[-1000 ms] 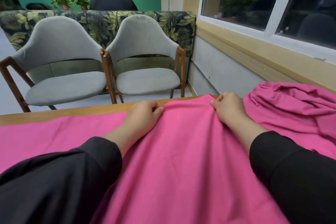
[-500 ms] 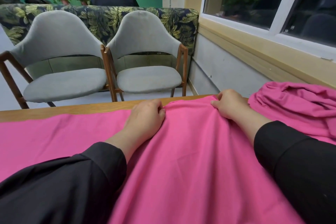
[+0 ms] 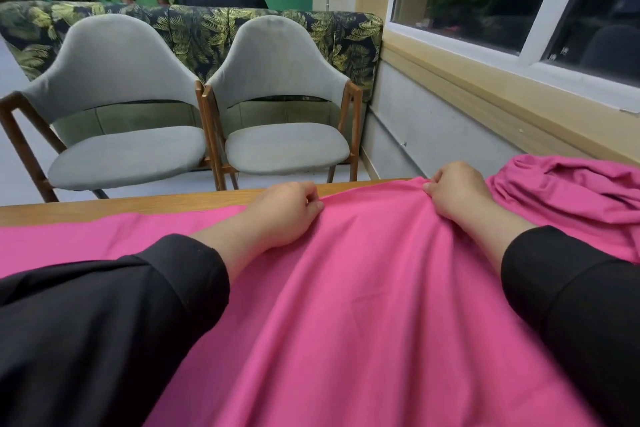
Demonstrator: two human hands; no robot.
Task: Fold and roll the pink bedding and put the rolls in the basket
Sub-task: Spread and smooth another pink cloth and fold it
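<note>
Scene: A person in black sleeves is working a bright pink cotton bedding sheet (image 3: 363, 305) that is lying spread over a wooden worktop (image 3: 121, 206), covering it from the near edge almost to the far edge.
Left hand: The left hand (image 3: 284, 211) is resting knuckles-up at the sheet's far hem, its grip closed, thumb and curled fingers pinching a small ridge of cloth.
Right hand: The right hand (image 3: 457, 194) is doing the same by the worktop's far edge, fingers curled in a pinch on the hem.
Pose: Both forearms are reaching straight forward, lying over the fabric, wrists low.
Why: The two pinches set apart are likely keeping the hem taut and straight, readying it to be drawn over for a fold.
Bedding: More pink cloth (image 3: 571, 187) is lying bunched at the worktop's far right corner.
Basket: No basket is showing.
Beyond: Two grey padded wooden-framed chairs (image 3: 128, 149) are standing past the far edge.
</note>
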